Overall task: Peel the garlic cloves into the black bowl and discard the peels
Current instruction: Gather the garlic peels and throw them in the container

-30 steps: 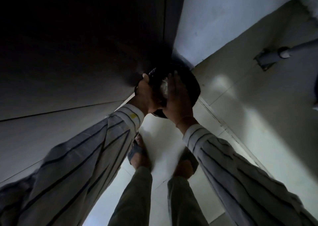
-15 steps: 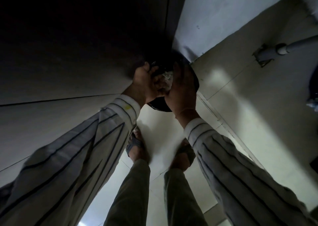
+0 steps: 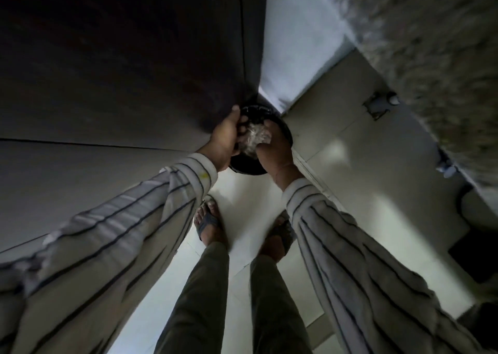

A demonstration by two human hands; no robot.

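A pale, papery wad of garlic peels [image 3: 253, 138] sits between my two hands. My left hand [image 3: 225, 140] cups it from the left with curled fingers and the thumb raised. From the right, my right hand [image 3: 276, 151] grips it, fingers curled over the top. Directly below the hands stands a round black bin [image 3: 249, 166] on the floor in the corner; only parts of its rim show. No garlic cloves or black bowl are in sight.
A dark cabinet face [image 3: 121, 70] rises on the left, and a white wall [image 3: 293, 57] meets it behind the bin. My sandalled feet [image 3: 208, 224] stand on the pale tiled floor [image 3: 350, 192]. A pipe fitting [image 3: 380, 104] and a speckled counter edge [image 3: 431, 43] are at the right.
Both hands have stayed over the black bin with the peels between them. They have parted a little, so more of the wad shows. The view has tilted.
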